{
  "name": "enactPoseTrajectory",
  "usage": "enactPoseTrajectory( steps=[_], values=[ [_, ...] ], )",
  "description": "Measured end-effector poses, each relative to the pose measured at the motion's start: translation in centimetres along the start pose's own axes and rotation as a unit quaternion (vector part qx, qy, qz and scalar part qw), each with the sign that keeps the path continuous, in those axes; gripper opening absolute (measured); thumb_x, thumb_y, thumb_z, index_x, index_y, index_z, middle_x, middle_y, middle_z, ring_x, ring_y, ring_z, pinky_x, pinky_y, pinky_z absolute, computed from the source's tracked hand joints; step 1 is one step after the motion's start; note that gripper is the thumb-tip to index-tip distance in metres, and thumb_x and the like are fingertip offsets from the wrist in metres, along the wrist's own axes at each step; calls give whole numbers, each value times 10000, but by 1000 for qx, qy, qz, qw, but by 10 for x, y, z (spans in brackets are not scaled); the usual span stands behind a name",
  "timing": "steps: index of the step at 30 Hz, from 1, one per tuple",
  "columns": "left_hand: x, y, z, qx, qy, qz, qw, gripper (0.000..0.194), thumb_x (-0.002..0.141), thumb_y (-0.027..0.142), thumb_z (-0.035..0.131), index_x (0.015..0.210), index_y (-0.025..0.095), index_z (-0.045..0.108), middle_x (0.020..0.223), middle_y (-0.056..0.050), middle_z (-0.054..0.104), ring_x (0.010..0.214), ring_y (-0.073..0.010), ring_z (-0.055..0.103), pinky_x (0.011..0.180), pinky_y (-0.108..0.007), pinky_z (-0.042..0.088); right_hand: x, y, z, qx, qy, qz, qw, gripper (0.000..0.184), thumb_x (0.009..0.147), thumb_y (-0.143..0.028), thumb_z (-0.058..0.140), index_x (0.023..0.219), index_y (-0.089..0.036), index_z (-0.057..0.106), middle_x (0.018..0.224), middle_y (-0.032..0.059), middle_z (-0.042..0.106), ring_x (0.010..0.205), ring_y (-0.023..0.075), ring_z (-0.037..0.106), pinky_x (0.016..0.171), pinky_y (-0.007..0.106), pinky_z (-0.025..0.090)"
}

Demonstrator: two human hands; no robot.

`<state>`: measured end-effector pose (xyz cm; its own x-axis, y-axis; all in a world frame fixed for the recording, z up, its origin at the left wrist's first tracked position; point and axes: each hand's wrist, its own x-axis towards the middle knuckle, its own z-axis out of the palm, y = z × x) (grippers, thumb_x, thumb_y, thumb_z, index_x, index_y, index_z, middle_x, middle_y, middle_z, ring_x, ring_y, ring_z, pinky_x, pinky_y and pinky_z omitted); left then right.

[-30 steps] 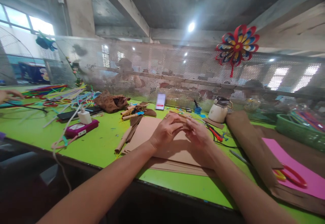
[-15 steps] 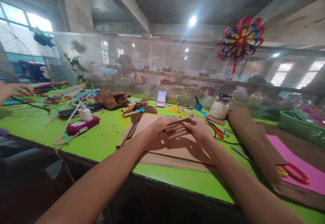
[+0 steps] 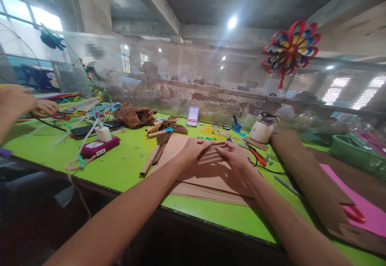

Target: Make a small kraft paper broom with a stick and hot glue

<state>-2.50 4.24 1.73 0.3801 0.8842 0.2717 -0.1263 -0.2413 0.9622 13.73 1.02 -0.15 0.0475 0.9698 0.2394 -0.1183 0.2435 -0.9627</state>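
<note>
Striped brown paper (image 3: 211, 156), one, above paper stack (image 3: 217, 181); left hand (image 3: 193, 150), right hand (image 3: 237, 157): fingers partly curled, pinching it.

A white ceiling lamp (image 3: 232, 22) glares with a bluish streak, and daylight burns out the window (image 3: 18, 7) at far left. The green tabletop (image 3: 120, 165) is bright, dark below its near edge. Soft shadows fall on the brown paper (image 3: 181, 173). Fine detail smears; the outer edges stretch.

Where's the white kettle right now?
In the head view, right of centre, the white kettle stands between the blue cup and the folded brown paper.
</note>
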Motion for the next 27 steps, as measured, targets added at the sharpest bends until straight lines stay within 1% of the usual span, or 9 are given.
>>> enactPoseTrajectory(
  steps=[4, 8, 9, 11, 14, 17, 21, 25, 27],
  values=[
    [-2, -1, 0, -128, -35, -93, 987, 311, 673, 407, 661, 815, 130, 654, 750, -63, 660, 626, -152, 587, 583, -266, 448, -2, -2, -2, 10, 24, -3, 1000, 361, 593, -333, 735, 885, -149, 629, 694, 20, 648, 570, 132, 568, 508, 254, 455],
    [-8, -2, 6, -210, -85, -126, 966, 347, 723, 408, 617, 933, 132, 642, 861, -89, 671, 736, -179, 623, 700, -314, 479, -3, -7, -2, 7, 30, -2, 1000, 326, 613, -325, 723, 876, -157, 631, 695, 15, 647, 590, 133, 573, 544, 257, 456],
    [-9, -2, 9, -214, -85, -129, 965, 353, 725, 402, 614, 941, 124, 641, 879, -100, 671, 757, -190, 627, 723, -328, 478, -3, -7, -2, 1, 34, -2, 999, 312, 613, -329, 723, 856, -156, 632, 682, 8, 640, 580, 125, 564, 533, 245, 444],
    [-10, -4, 13, -176, -47, -119, 976, 341, 720, 398, 614, 893, 107, 651, 862, -110, 674, 740, -202, 625, 712, -335, 476, -3, -7, 0, -12, 43, 1, 999, 294, 614, -351, 721, 811, -154, 629, 663, 2, 629, 562, 117, 546, 510, 229, 422],
    [-9, -5, 17, -51, 23, -63, 996, 316, 722, 404, 606, 785, 100, 667, 796, -98, 677, 711, -200, 606, 685, -318, 461, -2, -4, 4, -6, 58, 8, 998, 308, 642, -419, 689, 787, -156, 623, 681, 17, 636, 568, 130, 546, 517, 245, 426],
    [-8, -3, 17, 18, 48, -13, 999, 309, 727, 396, 602, 766, 101, 685, 772, -80, 680, 704, -188, 592, 684, -299, 452, -3, -4, 10, 21, 79, 0, 997, 322, 651, -464, 670, 765, -167, 619, 686, 18, 641, 578, 145, 557, 553, 269, 445],
    [-11, 4, 20, -47, 38, -15, 998, 322, 718, 395, 621, 819, 98, 694, 796, -78, 686, 699, -184, 602, 675, -296, 472, -4, -6, 15, 18, 123, -36, 992, 304, 679, -481, 643, 703, -181, 603, 655, -8, 619, 558, 132, 529, 549, 263, 431],
    [-14, 6, 23, -121, 37, -28, 992, 347, 687, 397, 663, 845, 89, 688, 839, -98, 689, 734, -199, 622, 715, -322, 490, -3, -5, 16, 1, 146, -37, 989, 314, 710, -505, 604, 673, -195, 574, 605, -13, 588, 525, 139, 500, 487, 261, 393],
    [-16, 7, 24, -146, 38, -40, 988, 358, 684, 405, 670, 851, 88, 686, 848, -102, 690, 734, -201, 627, 726, -332, 495, -3, -5, 16, -14, 158, -44, 986, 319, 714, -514, 596, 661, -200, 566, 603, -13, 583, 528, 142, 495, 488, 262, 390]
  ],
)
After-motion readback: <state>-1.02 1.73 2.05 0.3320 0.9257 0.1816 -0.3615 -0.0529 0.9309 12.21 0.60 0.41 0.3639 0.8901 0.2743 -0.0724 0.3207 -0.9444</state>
